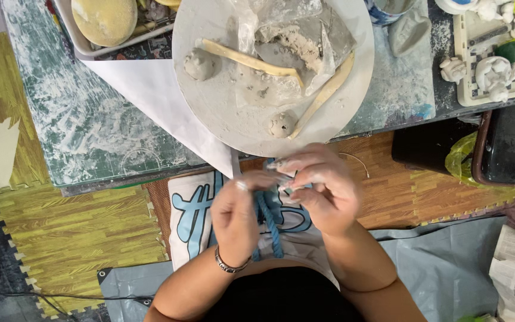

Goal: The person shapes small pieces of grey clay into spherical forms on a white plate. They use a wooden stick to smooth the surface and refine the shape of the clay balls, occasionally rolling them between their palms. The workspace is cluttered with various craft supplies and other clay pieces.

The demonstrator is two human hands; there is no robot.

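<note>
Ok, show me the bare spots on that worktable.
Bare room: the dusty green mat left of the round grey clay board, down to the white paper sheet. Crowded: the board itself, and the white tray of small clay figures at far right.

There is one view only, from a camera on the person's head, looking almost straight down and close in. The left hand (233,217) and right hand (320,191) sit low at centre. Just beyond their fingertips lies a round board (210,113) on the table (90,125); floor mats (67,238) spread left of the left hand.
</note>
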